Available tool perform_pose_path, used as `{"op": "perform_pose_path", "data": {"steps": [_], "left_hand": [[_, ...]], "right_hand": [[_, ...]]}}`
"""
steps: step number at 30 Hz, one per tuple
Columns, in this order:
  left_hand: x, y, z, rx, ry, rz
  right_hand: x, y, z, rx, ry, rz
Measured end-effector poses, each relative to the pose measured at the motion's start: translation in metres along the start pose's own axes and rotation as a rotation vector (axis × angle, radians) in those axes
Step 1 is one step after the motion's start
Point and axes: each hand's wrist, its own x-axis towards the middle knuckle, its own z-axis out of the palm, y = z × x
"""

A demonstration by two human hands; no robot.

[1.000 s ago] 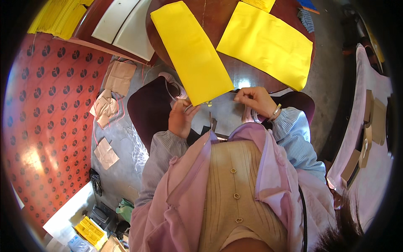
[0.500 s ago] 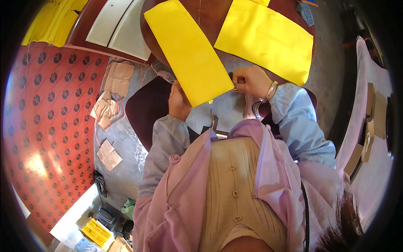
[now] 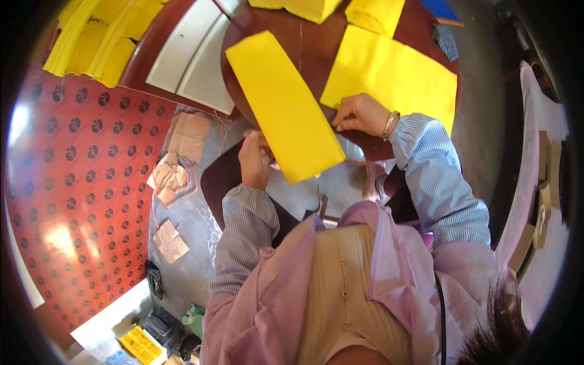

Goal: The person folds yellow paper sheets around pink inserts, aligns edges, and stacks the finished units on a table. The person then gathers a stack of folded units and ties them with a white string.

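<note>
A long, flat yellow folded piece (image 3: 285, 109), paper or cloth, slants across the near edge of a round dark-red table (image 3: 298, 52), its lower end jutting out over my lap. Beside its left edge, my left hand (image 3: 254, 159) is closed with the fingers curled; whatever they hold is hidden. My right hand (image 3: 362, 117) makes a pinch just off the right edge, and anything between its fingertips is too small to name. Under and beyond that hand lies a wider yellow sheet (image 3: 395, 76) on the table.
More yellow folded pieces (image 3: 374, 15) lie at the table's far side. Stacked yellow bundles (image 3: 97, 42) fill the upper left, near a white panel (image 3: 188, 55). Brown paper pieces (image 3: 188, 135) with cords lie on the floor. Cardboard pieces (image 3: 541, 213) rest on pale cloth at right.
The view has shifted, so the table and yellow pieces appear lower. My left hand has moved from gripping the long piece's lower left edge to beside it. My right hand still pinches.
</note>
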Motion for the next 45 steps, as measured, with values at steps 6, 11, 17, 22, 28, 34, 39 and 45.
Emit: {"op": "perform_pose_path", "data": {"steps": [6,11,17,22,28,34,39,45], "left_hand": [[0.027,0.021,-0.018,0.104,-0.006,-0.007],[0.046,0.034,-0.026,0.185,0.114,0.075],[0.077,0.058,-0.027,0.275,0.196,0.147],[0.095,0.08,-0.049,0.314,0.212,0.095],[0.078,0.117,-0.053,0.404,0.067,0.272],[0.04,0.141,0.003,0.728,-0.087,0.692],[0.05,0.125,0.041,0.456,-0.245,0.483],[0.078,0.085,0.046,0.147,-0.172,0.281]], "right_hand": [[0.048,0.014,-0.032,-0.275,-0.033,0.051],[0.08,0.019,-0.034,-0.437,0.065,-0.091],[0.106,0.032,-0.04,-0.405,0.182,-0.15],[0.099,0.047,-0.073,-0.425,0.159,-0.091],[0.095,0.01,-0.117,-0.437,0.206,-0.115],[0.096,-0.08,-0.127,-0.399,0.269,-0.255],[0.13,-0.125,-0.097,-0.306,0.087,-0.447],[0.19,-0.131,-0.05,-0.125,-0.173,-0.372]]}}
